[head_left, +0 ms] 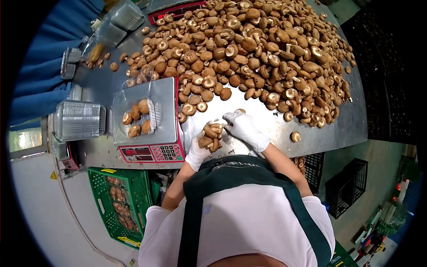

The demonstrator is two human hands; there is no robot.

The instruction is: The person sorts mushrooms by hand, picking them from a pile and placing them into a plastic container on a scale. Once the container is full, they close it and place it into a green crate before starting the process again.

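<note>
Mushrooms [211, 136] fill the left hand [196, 152]; scale digits [130, 151] blurred.

White short-sleeved shirt [249, 218], dark green apron [235, 171], wide straps [192, 227], white gloves [244, 128]

the mushrooms [212, 135] in my left hand [196, 152] partly hide its fingers; beyond it, the far scale [178, 10] is cut off above; nearer me, my apron's lettering [239, 163] is unreadable.
</note>
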